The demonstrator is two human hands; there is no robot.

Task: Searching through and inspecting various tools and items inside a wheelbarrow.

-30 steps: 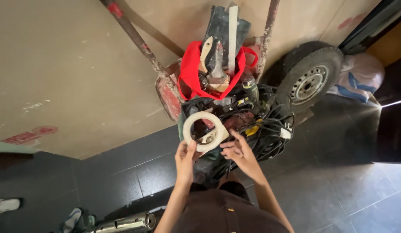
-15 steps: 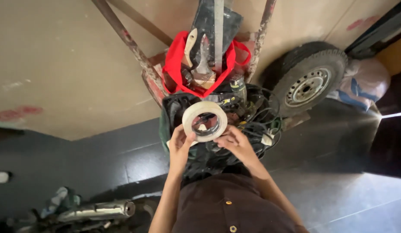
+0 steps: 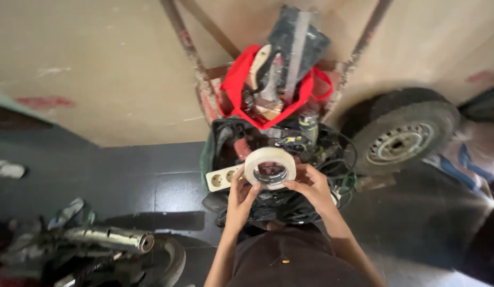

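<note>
Single head view: you look steeply down, close over your hands point(image 3: 279, 194), toward the floor point(image 3: 124, 175) and wall point(image 3: 87, 64).

No labels, signs or screens show. Above the roll of tape point(image 3: 269, 167), a red bag point(image 3: 241, 87) stands open against the wall, and just below the roll lies what seems a black bag point(image 3: 279, 204).

Below you, the dark tiled floor point(image 3: 135, 180) carries a black bag of tools and cables point(image 3: 279, 154) mid-floor, a wheel point(image 3: 403, 138) toward its right edge, a metal pipe point(image 3: 106, 239) lower left.
</note>
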